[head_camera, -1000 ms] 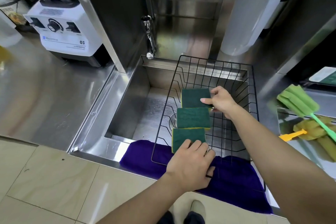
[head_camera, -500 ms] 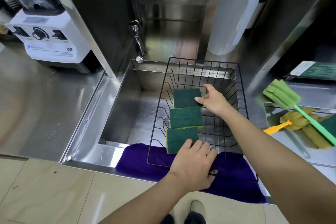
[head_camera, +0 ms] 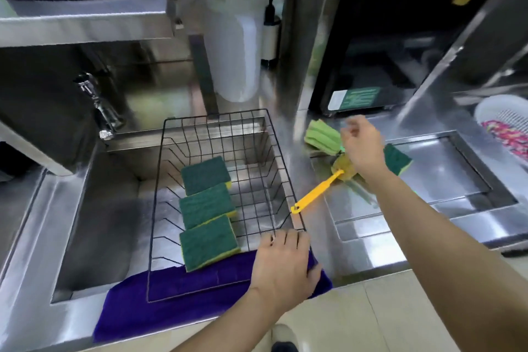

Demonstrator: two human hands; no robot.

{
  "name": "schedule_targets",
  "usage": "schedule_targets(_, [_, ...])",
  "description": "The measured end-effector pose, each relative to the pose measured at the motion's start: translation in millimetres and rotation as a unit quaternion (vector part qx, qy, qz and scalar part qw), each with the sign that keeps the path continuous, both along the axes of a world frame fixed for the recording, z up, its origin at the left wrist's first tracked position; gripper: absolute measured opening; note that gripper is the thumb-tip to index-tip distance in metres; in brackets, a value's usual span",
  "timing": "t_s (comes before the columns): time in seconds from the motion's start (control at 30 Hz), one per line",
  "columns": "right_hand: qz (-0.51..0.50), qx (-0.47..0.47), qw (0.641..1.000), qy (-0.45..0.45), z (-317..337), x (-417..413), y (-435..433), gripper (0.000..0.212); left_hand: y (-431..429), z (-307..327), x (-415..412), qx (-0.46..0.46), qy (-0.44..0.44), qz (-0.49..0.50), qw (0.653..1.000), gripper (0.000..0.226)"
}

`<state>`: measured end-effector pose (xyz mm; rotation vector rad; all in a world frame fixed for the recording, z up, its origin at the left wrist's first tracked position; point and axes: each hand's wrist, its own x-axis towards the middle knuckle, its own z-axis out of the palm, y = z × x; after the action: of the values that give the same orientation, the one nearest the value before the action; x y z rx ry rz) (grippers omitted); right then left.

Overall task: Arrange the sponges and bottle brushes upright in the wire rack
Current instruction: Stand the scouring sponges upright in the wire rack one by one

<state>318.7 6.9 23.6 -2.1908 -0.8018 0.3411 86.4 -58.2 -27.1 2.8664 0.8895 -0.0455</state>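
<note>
Left hand (head_camera: 281, 264) clamps the near rim of the wire rack (head_camera: 160, 208), fingers curled over the wire. Right hand (head_camera: 361, 146) hovers loosely half-open above the brushes (head_camera: 320, 134) on the counter, arm stretched out, gripping nothing. Three sponges (head_camera: 205, 206) lean in a row inside the rack.

Three flat green-and-yellow rectangular sponges (head_camera: 207, 206) lie in a row inside the black wire rack (head_camera: 225, 203). The rack stands over the steel sink (head_camera: 111, 208). The yellow-handled bottle brush (head_camera: 315, 193) lies right of it.

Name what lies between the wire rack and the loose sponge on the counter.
In the head view, the yellow brush and green brush lie between wire rack and loose sponge.
</note>
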Motion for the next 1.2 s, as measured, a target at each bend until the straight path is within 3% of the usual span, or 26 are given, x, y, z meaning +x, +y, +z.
schedule_targets(0.1, [-0.06,-0.034,0.998,-0.013,-12,36,-26,0.037,-3,-7,4,0.013,-0.013,0.006,1.0,0.045])
schedule_targets(0.23, [-0.087,-0.151,0.983,-0.048,-25,65,-53,0.054,-4,-8,5,0.029,-0.022,0.018,0.999,0.046])
schedule_targets(0.4, [-0.081,-0.219,0.972,0.03,-38,85,-70,0.054,-5,-5,6,0.004,-0.006,0.02,1.0,0.044])
schedule_targets(0.6, [-0.094,-0.258,0.96,0.057,-43,98,-76,0.072,-7,-2,6,0.016,0.003,0.04,0.999,0.043])
schedule_targets(0.73, [-0.132,-0.178,0.966,0.132,-39,97,-86,0.072,-7,-2,7,0.03,0.012,0.04,0.999,0.042])
schedule_targets(0.87, [-0.118,-0.096,0.969,0.197,-33,99,-94,0.033,-7,-1,6,0.03,0.018,0.042,0.999,0.041])
schedule_targets(1.0, [-0.145,0.003,0.983,0.109,-12,92,-99,0.038,-7,0,5,0.04,0.005,0.037,0.998,0.04])
schedule_targets(1.07, [-0.154,0.046,0.986,0.044,5,84,-99,0.029,-7,2,4,0.046,0.002,0.035,0.998,0.04])
schedule_targets(1.2, [-0.138,0.134,0.981,0.037,29,67,-87,0.032,-2,3,-10,0.045,0.003,0.033,0.998,0.044])
